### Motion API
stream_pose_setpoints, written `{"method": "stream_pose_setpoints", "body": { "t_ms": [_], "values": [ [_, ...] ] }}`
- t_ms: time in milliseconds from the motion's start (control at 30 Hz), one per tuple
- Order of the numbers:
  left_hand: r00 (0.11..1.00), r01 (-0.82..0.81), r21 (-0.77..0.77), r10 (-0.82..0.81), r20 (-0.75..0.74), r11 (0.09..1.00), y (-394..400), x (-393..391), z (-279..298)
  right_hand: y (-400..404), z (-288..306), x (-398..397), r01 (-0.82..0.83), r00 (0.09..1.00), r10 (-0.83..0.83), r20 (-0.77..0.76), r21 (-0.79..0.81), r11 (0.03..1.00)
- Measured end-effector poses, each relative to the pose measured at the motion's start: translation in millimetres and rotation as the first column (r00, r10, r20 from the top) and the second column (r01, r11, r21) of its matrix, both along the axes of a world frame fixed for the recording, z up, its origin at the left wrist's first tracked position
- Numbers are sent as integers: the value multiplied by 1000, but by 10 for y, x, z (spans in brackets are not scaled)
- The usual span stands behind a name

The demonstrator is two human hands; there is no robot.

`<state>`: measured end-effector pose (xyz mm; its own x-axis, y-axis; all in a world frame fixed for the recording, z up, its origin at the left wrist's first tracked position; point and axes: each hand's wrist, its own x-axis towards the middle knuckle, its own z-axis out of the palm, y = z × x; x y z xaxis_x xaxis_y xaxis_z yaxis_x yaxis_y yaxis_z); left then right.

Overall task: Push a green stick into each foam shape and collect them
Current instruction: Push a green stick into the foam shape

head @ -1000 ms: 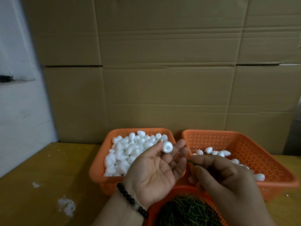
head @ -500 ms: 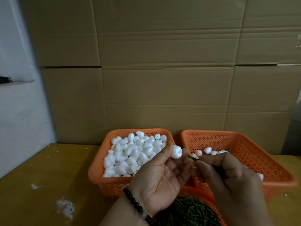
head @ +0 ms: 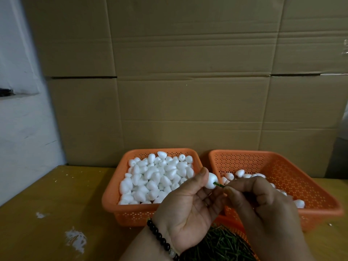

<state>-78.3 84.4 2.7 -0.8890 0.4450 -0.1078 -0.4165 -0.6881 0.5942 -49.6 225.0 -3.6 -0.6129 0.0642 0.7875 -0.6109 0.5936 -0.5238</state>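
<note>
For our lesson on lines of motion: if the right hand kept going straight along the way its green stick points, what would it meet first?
The foam shape pinched by the left hand: the right hand aims its green stick leftward, tip apparently already at the foam.

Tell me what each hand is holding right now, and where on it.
Left hand pinches a foam shape by its sides, thumb on top. Right hand pinches a green stick by its rear end, tip at the foam.

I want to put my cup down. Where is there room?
Left of the full foam basket, the yellow table is bare up to the white wall. The middle is crowded with baskets and both hands.
</note>
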Motion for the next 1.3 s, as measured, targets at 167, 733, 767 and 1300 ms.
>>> {"method": "stream_pose_setpoints", "body": {
  "t_ms": [167, 733, 767, 1300],
  "values": [
    [1000, -9, -14, 9, -10, 1000, 13, 6, -12, 21, -23, -19, 19, 999, -20, 28, 45, 999],
    [997, -56, -41, 53, -62, 998, 51, 51, -9, 1, -28, -11, -40, 998, 42, 45, -45, 998],
    [997, -55, -42, 52, -62, 998, 51, 51, -10, 3, -25, -9, -42, 998, 44, 43, -44, 998],
    [995, -60, -49, 55, -88, 997, 67, 80, 5, 3, -23, -26, -21, 999, 21, 27, -5, 1000]
  ]
}}
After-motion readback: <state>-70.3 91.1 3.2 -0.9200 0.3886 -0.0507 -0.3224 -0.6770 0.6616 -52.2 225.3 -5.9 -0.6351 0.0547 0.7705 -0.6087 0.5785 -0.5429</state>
